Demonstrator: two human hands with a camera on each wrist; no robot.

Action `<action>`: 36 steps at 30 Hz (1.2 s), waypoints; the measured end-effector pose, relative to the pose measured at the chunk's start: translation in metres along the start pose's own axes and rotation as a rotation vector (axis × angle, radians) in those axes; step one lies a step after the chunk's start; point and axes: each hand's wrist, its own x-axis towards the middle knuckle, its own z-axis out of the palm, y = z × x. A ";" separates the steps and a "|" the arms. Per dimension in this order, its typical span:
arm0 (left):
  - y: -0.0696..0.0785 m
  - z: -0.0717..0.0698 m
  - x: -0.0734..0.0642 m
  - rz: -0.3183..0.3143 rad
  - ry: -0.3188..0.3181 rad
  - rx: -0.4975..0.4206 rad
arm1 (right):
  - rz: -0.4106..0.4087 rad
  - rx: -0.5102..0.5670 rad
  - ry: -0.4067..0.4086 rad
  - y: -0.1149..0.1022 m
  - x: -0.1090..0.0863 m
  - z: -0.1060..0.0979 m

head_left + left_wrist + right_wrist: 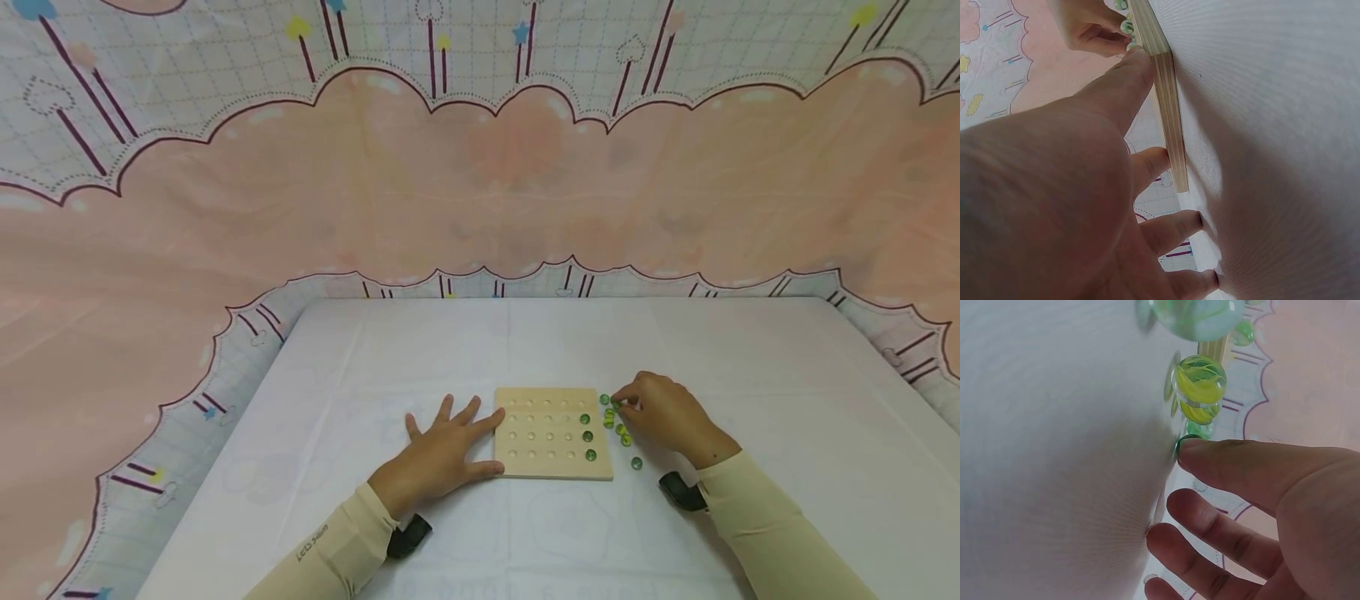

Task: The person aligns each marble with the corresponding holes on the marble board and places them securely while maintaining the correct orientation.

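Observation:
A wooden board (pixel 540 468) with rows of round hollows lies flat on the table. Three green marbles, one of them the middle marble (pixel 587 437), sit in its right-hand column. My left hand (pixel 438 458) is spread at the board's left side, its thumb and index finger touching the edge. Beyond the board's right edge, my right hand (pixel 671 417) pinches a green marble (pixel 617 403), mostly covered by the thumb (pixel 1235 459) in the right wrist view. Loose near that hand are yellow-green marbles (pixel 1199 381) and a green marble (pixel 637 463) closer to me.
A white cloth covers the table (pixel 405 350). Behind it hangs a peach and white patterned curtain (pixel 450 192). Another green marble (pixel 604 399) lies by the board's far right corner. Dark wrist cameras, such as the left camera (pixel 408 537), sit under both sleeves.

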 end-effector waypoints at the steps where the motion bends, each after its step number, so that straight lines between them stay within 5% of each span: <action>1: 0.000 0.000 0.000 0.001 0.000 0.000 | 0.000 -0.004 0.002 0.000 0.000 0.000; 36: 0.000 0.003 -0.001 0.000 0.006 0.002 | -0.045 -0.001 0.105 -0.013 -0.005 0.000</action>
